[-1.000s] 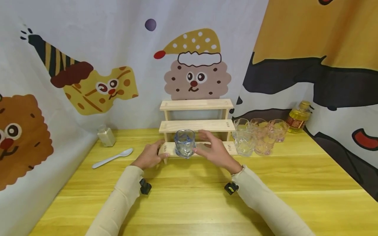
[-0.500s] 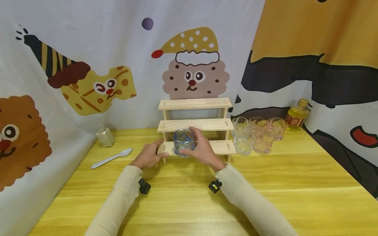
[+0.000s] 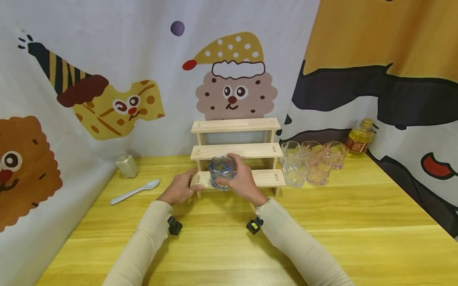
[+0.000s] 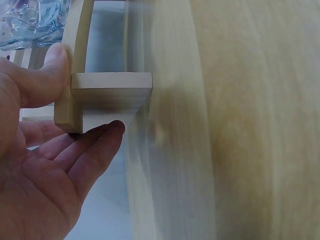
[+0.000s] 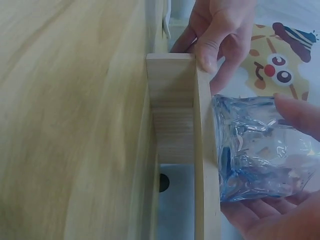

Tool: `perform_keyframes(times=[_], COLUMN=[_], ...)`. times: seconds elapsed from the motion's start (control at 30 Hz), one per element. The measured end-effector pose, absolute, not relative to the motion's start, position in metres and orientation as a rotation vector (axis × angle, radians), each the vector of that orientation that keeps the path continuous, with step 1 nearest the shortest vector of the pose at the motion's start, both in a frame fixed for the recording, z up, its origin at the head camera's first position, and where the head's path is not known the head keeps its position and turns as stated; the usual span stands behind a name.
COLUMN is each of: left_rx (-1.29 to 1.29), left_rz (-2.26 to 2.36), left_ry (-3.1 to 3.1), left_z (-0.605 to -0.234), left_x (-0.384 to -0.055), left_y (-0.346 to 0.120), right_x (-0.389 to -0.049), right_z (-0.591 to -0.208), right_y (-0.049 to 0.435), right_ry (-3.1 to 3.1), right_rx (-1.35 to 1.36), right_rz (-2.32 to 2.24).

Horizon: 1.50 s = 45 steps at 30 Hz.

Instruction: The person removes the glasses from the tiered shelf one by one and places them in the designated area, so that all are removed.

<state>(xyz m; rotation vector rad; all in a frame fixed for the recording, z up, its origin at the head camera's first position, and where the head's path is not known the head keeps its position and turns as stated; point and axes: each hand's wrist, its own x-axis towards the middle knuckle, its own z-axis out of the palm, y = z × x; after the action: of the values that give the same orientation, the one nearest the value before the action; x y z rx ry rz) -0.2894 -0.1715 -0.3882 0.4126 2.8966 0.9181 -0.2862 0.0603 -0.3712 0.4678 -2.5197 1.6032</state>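
A three-step wooden display stand [image 3: 264,178] stands at the back of the table. My left hand [image 3: 180,188] grips the left end of its lowest step; in the left wrist view the thumb [image 4: 56,62] lies on top and the fingers reach under the board. On that same step, left of its middle, sits a blue-tinted drinking glass [image 3: 219,171], upright. My right hand [image 3: 244,183] holds the glass from the right, thumb in front and fingers round the back. The right wrist view shows the glass base [image 5: 222,150] against the board.
Several clear and pinkish glasses [image 3: 295,172] stand close together right of the stand, with an oil bottle [image 3: 359,139] behind them. Left of the stand are a small jar [image 3: 127,166] and a white spoon [image 3: 134,192]. A patterned cloth [image 3: 150,47] hangs behind the table.
My right hand has moved left and closed round the blue glass, from beside it a second ago. The left hand keeps its grip on the stand.
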Motion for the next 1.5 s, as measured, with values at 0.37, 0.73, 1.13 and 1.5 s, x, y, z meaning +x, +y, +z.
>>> perform_keyframes(times=[0.37, 0.73, 1.13, 1.5], left_rx=[0.431, 0.428, 0.445, 0.449], left_rz=[0.916, 0.911, 0.913, 0.91], left_ry=[2.903, 2.899, 2.919, 2.916], left_z=[-0.388, -0.387, -0.39, -0.391], left_x=[-0.29, -0.29, -0.287, -0.289], left_y=[-0.17, -0.174, -0.173, -0.174], right_x=[-0.283, -0.275, -0.265, -0.265], right_z=[-0.365, -0.35, -0.346, -0.341], right_y=[0.072, 0.102, 0.157, 0.214], right_ry=[-2.505, -2.541, -2.571, -2.59], right_rx=[0.436, 0.531, 0.548, 0.567], right_rz=[1.692, 1.7, 1.669, 1.571])
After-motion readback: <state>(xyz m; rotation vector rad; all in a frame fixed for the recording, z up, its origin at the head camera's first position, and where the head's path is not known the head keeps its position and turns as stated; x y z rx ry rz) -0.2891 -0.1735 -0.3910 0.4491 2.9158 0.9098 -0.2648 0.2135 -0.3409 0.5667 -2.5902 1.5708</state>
